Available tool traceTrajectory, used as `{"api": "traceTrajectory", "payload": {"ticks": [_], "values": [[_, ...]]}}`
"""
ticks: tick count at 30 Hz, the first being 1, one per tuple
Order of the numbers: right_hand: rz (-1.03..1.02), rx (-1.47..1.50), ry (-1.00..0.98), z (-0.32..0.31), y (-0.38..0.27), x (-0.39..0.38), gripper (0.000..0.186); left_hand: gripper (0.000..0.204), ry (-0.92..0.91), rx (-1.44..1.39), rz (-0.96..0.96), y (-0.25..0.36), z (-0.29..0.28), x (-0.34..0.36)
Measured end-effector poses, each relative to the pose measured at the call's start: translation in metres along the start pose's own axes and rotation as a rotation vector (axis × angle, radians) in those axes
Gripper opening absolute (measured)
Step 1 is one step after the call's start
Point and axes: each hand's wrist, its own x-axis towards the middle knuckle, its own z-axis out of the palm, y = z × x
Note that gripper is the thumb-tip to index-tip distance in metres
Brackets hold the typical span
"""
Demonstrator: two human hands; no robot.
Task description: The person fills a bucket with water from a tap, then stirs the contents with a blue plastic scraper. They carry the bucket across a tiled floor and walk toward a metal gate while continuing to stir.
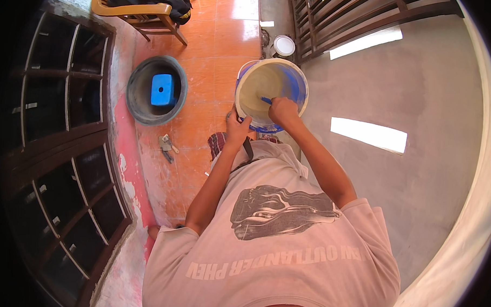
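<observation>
A pale bucket with blue on it (273, 68) sits in front of my body, with pale, cream-coloured material inside. My right hand (283, 109) is closed on a blue handle (266, 100) of a tool that reaches into the bucket; its working end is hidden. My left hand (237, 123) grips the bucket's near left rim, its fingers wrapped at the edge.
A dark tub (140, 90) holding a blue block-shaped object (162, 90), and scrapers (166, 148) lie left on orange tiles (205, 81). A wooden chair (131, 9) carries dark bags. A white lidded container (284, 45) stands beyond the bucket. A grey surface (390, 185) spans the right.
</observation>
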Motion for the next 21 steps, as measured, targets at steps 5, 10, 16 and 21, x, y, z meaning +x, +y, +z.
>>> {"api": "traceTrajectory", "payload": {"ticks": [5,10,16,21], "values": [[-0.01,0.053,0.197,-0.01,0.001,-0.004,0.026,0.054,0.004,-0.015,0.059,0.007,0.002,0.004],[-0.028,0.07,0.419,-0.025,-0.009,0.013,0.025,0.054,0.011,-0.09,-0.046,0.023,0.004,0.001],[-0.123,0.016,0.473,-0.021,-0.032,0.023,0.018,0.053,-0.076,-0.137,-0.034,0.028,0.002,0.006],[-0.253,-0.105,0.462,-0.008,-0.038,0.017,0.016,0.051,-0.083,-0.116,-0.042,0.029,0.002,0.004]]}}
